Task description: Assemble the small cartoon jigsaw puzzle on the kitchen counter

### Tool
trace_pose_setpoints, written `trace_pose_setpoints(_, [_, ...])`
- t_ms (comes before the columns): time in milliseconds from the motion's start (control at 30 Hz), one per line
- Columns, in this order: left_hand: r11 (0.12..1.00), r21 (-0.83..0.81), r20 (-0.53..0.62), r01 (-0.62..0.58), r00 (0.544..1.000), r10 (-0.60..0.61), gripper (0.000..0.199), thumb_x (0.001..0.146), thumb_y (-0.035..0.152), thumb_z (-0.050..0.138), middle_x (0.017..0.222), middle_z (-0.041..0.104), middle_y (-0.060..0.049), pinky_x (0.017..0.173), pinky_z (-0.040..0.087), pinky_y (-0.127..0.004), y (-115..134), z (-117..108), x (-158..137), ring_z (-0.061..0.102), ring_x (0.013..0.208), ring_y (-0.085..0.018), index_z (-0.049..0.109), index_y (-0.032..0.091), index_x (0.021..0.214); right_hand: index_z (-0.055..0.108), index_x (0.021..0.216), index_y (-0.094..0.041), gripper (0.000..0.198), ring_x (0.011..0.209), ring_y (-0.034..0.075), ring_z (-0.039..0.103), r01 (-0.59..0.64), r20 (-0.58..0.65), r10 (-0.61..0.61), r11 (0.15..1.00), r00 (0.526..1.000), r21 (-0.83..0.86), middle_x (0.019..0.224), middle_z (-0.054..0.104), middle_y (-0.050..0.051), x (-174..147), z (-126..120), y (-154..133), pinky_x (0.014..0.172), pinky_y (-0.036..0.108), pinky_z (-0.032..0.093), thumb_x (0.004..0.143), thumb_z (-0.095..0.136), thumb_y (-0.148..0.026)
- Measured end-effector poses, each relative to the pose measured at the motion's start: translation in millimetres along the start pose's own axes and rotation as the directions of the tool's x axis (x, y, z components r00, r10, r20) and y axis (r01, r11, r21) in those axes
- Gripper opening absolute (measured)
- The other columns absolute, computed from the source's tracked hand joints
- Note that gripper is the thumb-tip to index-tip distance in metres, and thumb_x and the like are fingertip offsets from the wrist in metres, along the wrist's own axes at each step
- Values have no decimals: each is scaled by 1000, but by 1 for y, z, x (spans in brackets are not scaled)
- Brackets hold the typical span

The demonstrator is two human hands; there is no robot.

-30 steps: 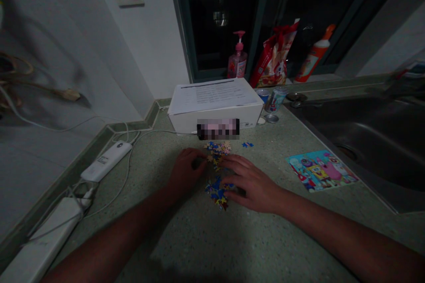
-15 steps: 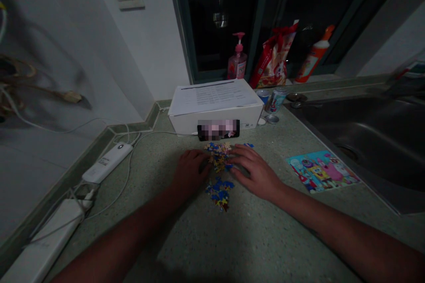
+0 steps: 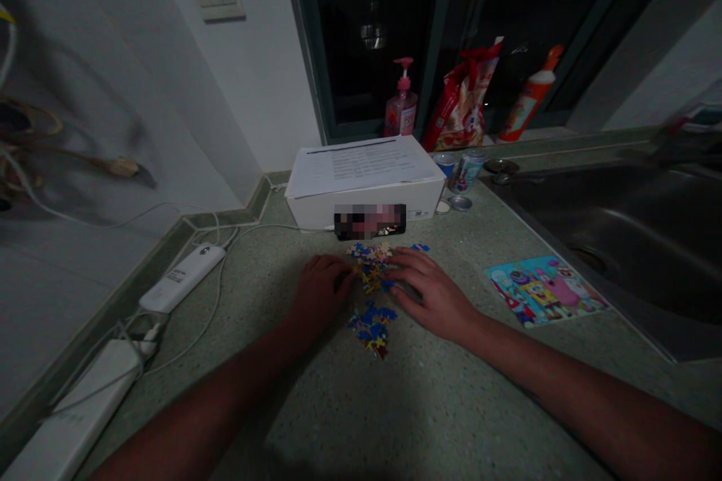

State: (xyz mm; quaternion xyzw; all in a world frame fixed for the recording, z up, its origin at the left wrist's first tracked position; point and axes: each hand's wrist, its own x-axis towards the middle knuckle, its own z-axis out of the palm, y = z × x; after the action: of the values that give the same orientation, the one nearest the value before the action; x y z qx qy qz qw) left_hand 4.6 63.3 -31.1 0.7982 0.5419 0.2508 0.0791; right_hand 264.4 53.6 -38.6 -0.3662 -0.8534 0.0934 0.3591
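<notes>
Small jigsaw puzzle pieces (image 3: 372, 282), mostly yellow and blue, lie in a pile between my hands on the counter. My left hand (image 3: 321, 287) is at the pile's left edge, its fingers curled and thumb and index finger drawn toward each other; what is between their tips is hidden. On the other side, my right hand (image 3: 433, 293) has its fingers stretched out and apart, the tips touching pieces at the edge. A second cluster of blue, yellow and red pieces (image 3: 372, 327) lies nearer me. A colourful cartoon picture sheet (image 3: 547, 291) rests to the right of my right hand.
Behind the pieces, a phone (image 3: 370, 222) leans on a white box (image 3: 366, 203). Cans (image 3: 467, 171) stand beside the box. The sink (image 3: 637, 233) is at right. A power bank (image 3: 183, 278), a power strip (image 3: 84, 406) and cables run along the left. Bottles line the windowsill.
Both hands stay at the pile almost unmoved. The whole view has shifted very slightly. No piece has visibly changed place.
</notes>
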Motion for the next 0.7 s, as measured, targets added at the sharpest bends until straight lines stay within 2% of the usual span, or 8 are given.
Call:
trace_pose_setpoints(300, [995, -51, -57, 90, 994, -93, 15, 96, 26, 62, 97, 74, -8, 94, 53, -44, -5, -2, 2, 65, 97, -26, 76, 21, 93, 71, 121, -26, 24, 139, 30, 57, 15, -10, -15, 1000, 1000, 1, 134, 71, 9, 1, -1, -1, 114, 61, 50, 100, 60, -24])
trace_pose_setpoints(433, [976, -201, -92, 86, 990, -107, 13, 95, 27, 63, 94, 73, -6, 93, 54, -42, 2, -2, -1, 66, 95, -25, 75, 22, 90, 72, 120, -25, 22, 138, 31, 58, 30, -31, -31, 999, 999, -26, 134, 70, 10, 5, 1, -4, 115, 62, 50, 99, 63, -24])
trace_pose_setpoints(600, [910, -412, -62, 57, 994, -90, 16, 95, 32, 62, 93, 73, -6, 87, 57, -43, 17, 1, -8, 67, 91, -25, 74, 23, 89, 72, 119, -24, 21, 138, 33, 58, 59, -60, -62, 997, 996, -45, 135, 70, 12, 11, 5, -10, 113, 61, 52, 99, 67, -28])
trace_pose_setpoints(700, [886, -461, -38, 50, 996, -76, 14, 95, 31, 64, 93, 73, -6, 89, 57, -44, 21, 2, -10, 67, 92, -24, 74, 24, 87, 70, 120, -22, 24, 137, 34, 59, 68, -76, -71, 996, 995, -49, 137, 69, 14, 13, 7, -12, 113, 62, 52, 98, 70, -31])
